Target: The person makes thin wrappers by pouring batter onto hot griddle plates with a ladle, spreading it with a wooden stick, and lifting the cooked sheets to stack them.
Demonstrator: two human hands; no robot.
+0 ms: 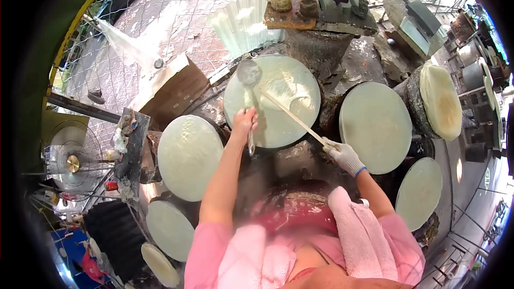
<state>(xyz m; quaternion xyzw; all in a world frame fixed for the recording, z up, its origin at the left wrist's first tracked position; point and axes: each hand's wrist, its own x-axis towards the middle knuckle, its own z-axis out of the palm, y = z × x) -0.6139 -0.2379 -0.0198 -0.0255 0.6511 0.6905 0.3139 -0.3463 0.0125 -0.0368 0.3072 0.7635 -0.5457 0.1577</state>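
My bare left hand is closed around the handle of a ladle. The ladle's round bowl is over the upper left of a large round pale surface, which has a wet, shiny layer on it. My right hand, in a white knit glove with a blue cuff, grips a long thin wooden stick. The stick slants up and left, its far end over the same round surface. Whether the ladle or stick touches the surface, I cannot tell.
Several similar round pale tops surround me, one to the left and another to the right. A cardboard box and a standing fan are at left. Behind stands a cluttered bench, near wire netting.
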